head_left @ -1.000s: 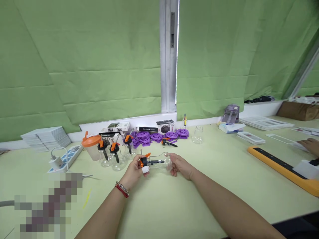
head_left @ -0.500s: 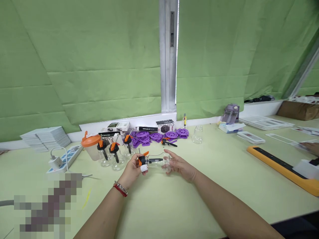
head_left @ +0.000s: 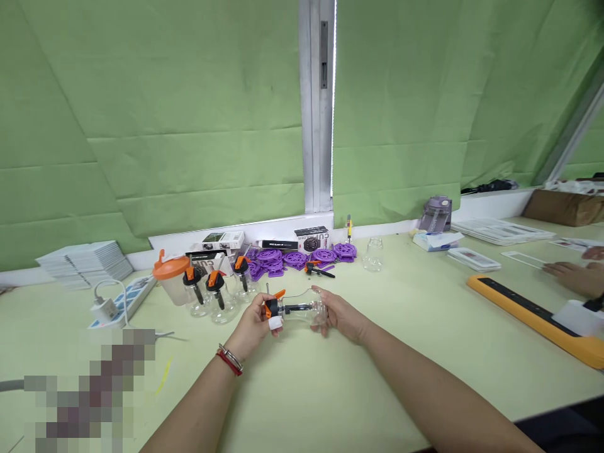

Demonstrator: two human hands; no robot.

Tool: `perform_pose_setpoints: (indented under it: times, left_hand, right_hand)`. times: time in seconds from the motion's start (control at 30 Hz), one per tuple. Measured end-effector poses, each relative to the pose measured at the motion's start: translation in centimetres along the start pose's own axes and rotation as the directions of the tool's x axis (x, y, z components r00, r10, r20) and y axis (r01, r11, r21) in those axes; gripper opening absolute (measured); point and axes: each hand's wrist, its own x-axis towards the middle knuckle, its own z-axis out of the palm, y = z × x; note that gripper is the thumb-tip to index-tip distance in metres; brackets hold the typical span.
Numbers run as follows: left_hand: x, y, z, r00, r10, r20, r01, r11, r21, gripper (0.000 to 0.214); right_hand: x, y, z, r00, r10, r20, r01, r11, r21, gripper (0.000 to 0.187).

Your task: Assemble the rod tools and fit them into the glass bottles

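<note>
A clear glass bottle (head_left: 306, 306) lies sideways between my hands, a little above the table. Its black-and-orange cap (head_left: 272, 307) points left, and a black stem runs inside the glass. My left hand (head_left: 257, 321), with white tape around one finger, is closed on the cap end. Fingers of my right hand (head_left: 340, 316) wrap round the wide base. To the left, several similar bottles (head_left: 223, 308) with black-and-orange caps stand upright. A loose black-and-orange cap piece (head_left: 319, 270) lies beyond my hands. Farther right stands a clear glass bottle (head_left: 374, 257) without a cap.
Purple plastic parts (head_left: 295, 260) and small boxes (head_left: 311, 241) line the back. An orange-lidded cup (head_left: 172, 270), a power strip (head_left: 136, 296) and stacked white booklets (head_left: 89, 264) are left. At right lies an orange-black bar (head_left: 528, 314), near another person's hand (head_left: 573, 277).
The bottle has shifted slightly right and down with both hands, which keep their grip. At the right edge, another person's hand has moved farther into view.
</note>
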Motion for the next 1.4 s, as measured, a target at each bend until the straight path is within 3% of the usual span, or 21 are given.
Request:
perform_pose_setpoints:
  times: [0.13,0.37,0.5,0.6,0.73,0.97,1.2,1.4]
  left_hand:
    - [0.0,0.1,0.1,1.000,-0.015,-0.004,0.015,1.000,0.000,0.054]
    - [0.0,-0.2,0.3,0.998,0.010,-0.064,-0.012,1.000,-0.019,0.054]
    - [0.0,0.0,0.2,0.995,0.021,-0.095,-0.023,1.000,-0.014,0.051]
    - [-0.1,0.2,0.1,0.996,0.015,-0.084,-0.016,1.000,-0.011,0.050]
    - [-0.1,0.3,0.2,0.997,0.011,-0.081,-0.013,1.000,-0.025,0.052]
    - [-0.1,0.1,0.4,0.998,0.008,-0.068,-0.010,1.000,-0.026,0.052]
    - [0.0,0.0,0.0,0.997,-0.004,-0.073,0.003,1.000,-0.012,0.053]
    - [-0.2,-0.2,-0.7,0.997,0.063,0.032,-0.063,0.998,-0.019,0.049]
  right_hand:
    - [0.4,0.5,-0.4,0.993,0.077,-0.093,-0.089,0.986,-0.138,0.071]
    - [0.6,0.4,0.3,0.960,-0.133,-0.245,0.090,0.980,-0.180,0.069]
    - [-0.3,-0.5,0.4,0.984,-0.127,-0.123,0.122,0.991,-0.048,0.068]
    - [-0.8,-1.0,0.1,0.994,-0.108,-0.020,0.107,0.993,-0.041,0.072]
    - [-0.3,-0.5,-0.1,0.998,-0.061,-0.033,0.057,0.992,-0.111,0.055]
    - [0.4,0.4,0.0,0.991,0.001,-0.133,-0.016,0.994,-0.107,0.067]
    - [-1.1,-0.9,0.0,0.994,-0.060,0.091,0.059,0.998,0.014,0.076]
    - [-1.0,-0.8,-0.4,0.996,-0.040,0.077,0.040,0.999,0.011,0.065]
